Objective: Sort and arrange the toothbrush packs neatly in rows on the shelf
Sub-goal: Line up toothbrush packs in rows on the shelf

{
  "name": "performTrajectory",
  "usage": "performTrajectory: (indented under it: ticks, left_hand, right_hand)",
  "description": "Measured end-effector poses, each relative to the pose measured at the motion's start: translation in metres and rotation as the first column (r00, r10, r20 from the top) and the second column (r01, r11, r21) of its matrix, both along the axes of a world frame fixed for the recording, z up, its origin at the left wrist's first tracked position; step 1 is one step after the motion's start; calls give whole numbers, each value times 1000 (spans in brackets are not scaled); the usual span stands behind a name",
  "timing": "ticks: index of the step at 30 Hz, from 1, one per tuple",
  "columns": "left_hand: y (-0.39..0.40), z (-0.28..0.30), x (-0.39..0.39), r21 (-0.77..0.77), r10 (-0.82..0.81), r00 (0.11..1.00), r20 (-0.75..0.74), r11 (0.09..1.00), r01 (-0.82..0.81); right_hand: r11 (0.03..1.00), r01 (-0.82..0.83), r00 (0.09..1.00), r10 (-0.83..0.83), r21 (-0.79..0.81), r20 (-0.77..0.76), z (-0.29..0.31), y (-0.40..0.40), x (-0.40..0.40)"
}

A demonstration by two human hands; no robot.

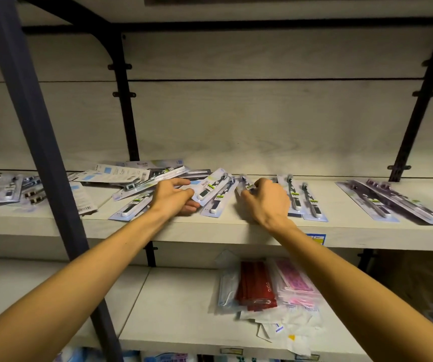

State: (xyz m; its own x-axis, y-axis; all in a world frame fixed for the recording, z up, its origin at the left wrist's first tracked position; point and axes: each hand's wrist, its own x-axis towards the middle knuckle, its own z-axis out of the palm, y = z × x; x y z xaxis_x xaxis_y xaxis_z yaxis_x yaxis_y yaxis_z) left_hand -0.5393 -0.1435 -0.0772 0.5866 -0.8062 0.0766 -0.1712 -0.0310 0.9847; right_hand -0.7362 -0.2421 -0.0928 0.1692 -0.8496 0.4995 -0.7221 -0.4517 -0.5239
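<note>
Shelf (236,231) front edge bare | left hand (176,195) pinches pack (210,188) | right hand (265,202) grips another (blurred)

The shelf (340,232) lies bare along its front edge and in a broad strip between the middle toothbrush packs (300,198) and the right-hand packs (390,202). Loose packs (137,176) crowd the left. A dark upright post (40,142) crosses the left approach. Black brackets (125,105) stand against the back wall; above the packs the space is open.
</note>
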Motion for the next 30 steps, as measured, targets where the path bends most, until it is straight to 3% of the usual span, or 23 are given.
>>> performTrajectory:
  ticks: [9, 14, 23, 28, 30]
  left_hand:
    - [-4, 5, -37, -109, -83, 990, -115, 992, 70]
    - [-13, 6, -57, -93, -162, 986, -45, 983, 157]
    - [-52, -6, -94, 84, -264, 917, 298, 965, 250]
    - [-74, -17, -111, 173, -282, 901, 331, 956, 235]
    - [-78, -19, -117, 185, -235, 825, 514, 969, 161]
  right_hand:
    - [989, -130, 912, 146, -69, 384, -1, -4, -41]
    - [979, -169, 819, 202, -111, 537, 3, 0, -64]
    - [986, -109, 858, 158, -127, 489, 5, -15, -130]
    - [988, -109, 876, 148, -111, 460, -10, -25, -160]
    - [990, -102, 900, 133, -96, 416, -16, -30, -169]
